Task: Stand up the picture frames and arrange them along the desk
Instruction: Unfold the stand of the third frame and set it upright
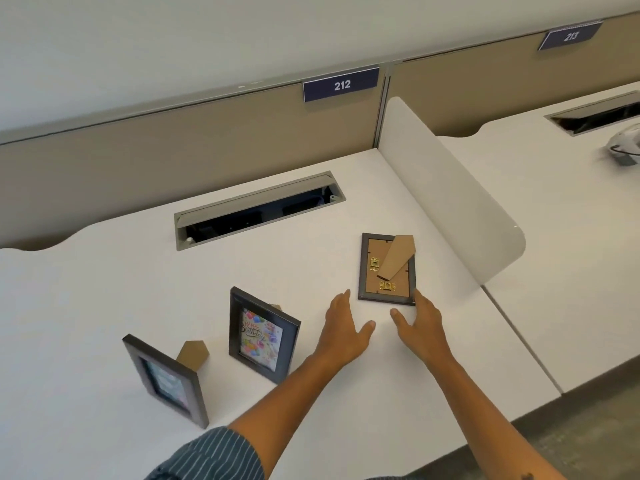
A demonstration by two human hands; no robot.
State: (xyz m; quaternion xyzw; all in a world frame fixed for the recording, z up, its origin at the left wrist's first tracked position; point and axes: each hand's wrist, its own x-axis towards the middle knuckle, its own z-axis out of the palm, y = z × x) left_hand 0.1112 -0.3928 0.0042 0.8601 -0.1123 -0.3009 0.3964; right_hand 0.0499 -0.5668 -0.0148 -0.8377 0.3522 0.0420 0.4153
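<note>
Face-down frame: lies flat on the white desk, back up, brown stand flap askew; close to the white side divider at its 3 o'clock.
Right hand: fingers spread, holding nothing; fingertips touch the frame's near right corner.
Left hand: open and empty, at the frame's 7 o'clock, fingertips just short of its near edge.
Birthday frame: upright at 8 o'clock of the flat one, picture side toward the camera.
Leftmost frame: upright, farther out at 8 o'clock, near the desk's front edge; its picture is blurred.
Open room: bare desktop toward 10 o'clock, up to the cable tray slot.
Cut off: striped sleeve at the bottom edge.
</note>
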